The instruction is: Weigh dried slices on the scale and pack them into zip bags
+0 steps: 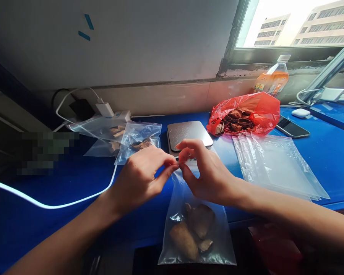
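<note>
A clear zip-lock bag (199,244) hangs over the table's front edge with several brown, shell-like dried pieces in its lower part. At the bag's top left corner, my left hand (147,172) pinches the edge between thumb and finger. My right hand (208,172) is closed on the same top edge, its fingertips almost touching the left ones. Just behind both hands sits a small digital scale (189,133) with a silver plate; its front is partly covered by my right hand and the bag.
Filled zip-lock bags (141,141) lie left of the scale, near chargers (104,109) and a white cable (60,206). To the right are a red plastic bag (263,110) of dried pieces, flat zip-lock bags (278,164), a phone (294,127), an earbud case (301,113) and an orange drink bottle (275,78).
</note>
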`<state>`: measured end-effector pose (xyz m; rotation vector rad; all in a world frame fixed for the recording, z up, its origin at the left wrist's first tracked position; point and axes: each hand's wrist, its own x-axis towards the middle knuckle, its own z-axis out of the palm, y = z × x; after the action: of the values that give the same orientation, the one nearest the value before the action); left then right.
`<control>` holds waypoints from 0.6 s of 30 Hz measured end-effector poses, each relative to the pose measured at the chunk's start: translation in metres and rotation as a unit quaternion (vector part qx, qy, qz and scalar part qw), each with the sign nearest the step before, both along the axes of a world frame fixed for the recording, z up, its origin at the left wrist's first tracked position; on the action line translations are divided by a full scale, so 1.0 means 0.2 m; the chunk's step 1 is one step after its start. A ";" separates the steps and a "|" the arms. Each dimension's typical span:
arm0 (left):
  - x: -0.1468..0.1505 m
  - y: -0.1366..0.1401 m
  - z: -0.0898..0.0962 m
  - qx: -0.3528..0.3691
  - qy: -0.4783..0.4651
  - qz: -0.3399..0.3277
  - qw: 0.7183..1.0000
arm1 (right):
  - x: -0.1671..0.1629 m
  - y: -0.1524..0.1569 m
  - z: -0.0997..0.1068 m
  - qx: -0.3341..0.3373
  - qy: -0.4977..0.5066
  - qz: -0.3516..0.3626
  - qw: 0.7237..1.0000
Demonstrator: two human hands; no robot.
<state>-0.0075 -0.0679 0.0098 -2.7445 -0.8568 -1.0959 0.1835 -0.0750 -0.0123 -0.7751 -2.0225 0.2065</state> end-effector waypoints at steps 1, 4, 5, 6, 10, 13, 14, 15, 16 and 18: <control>0.01 0.00 0.00 0.003 -0.001 0.003 1.000 | 0.00 0.00 0.00 -0.002 0.003 0.001 1.000; 0.02 -0.01 -0.01 0.013 0.001 0.017 1.000 | 0.00 -0.01 0.00 -0.008 0.002 0.001 1.000; 0.02 -0.02 0.00 0.015 0.002 0.021 1.000 | 0.00 -0.01 0.01 -0.011 -0.001 0.001 1.000; 0.02 -0.02 0.00 0.016 0.001 0.022 1.000 | 0.00 0.00 0.01 -0.013 -0.005 0.002 1.000; 0.01 -0.02 0.06 0.005 -0.019 0.034 0.999 | 0.01 0.01 0.05 -0.033 -0.004 -0.005 0.999; -0.02 -0.01 0.10 -0.002 -0.039 0.066 0.997 | 0.03 0.03 0.07 -0.052 0.009 -0.017 0.998; -0.03 -0.01 0.11 -0.003 -0.049 0.082 0.995 | 0.03 0.04 0.08 -0.054 0.016 -0.021 0.998; -0.04 0.00 0.13 -0.002 -0.060 0.100 0.993 | 0.04 0.05 0.09 -0.054 0.024 -0.026 0.998; -0.05 0.00 0.14 0.000 -0.073 0.118 0.990 | 0.05 0.05 0.09 -0.052 0.035 -0.031 0.998; -0.08 0.01 0.16 0.008 -0.095 0.148 0.984 | 0.07 0.08 0.10 -0.045 0.057 -0.040 0.997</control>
<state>-0.0230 -0.0653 0.0417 -2.4214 -1.2263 -1.3052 0.1975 -0.0591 0.0083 -0.8795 -1.8811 0.2916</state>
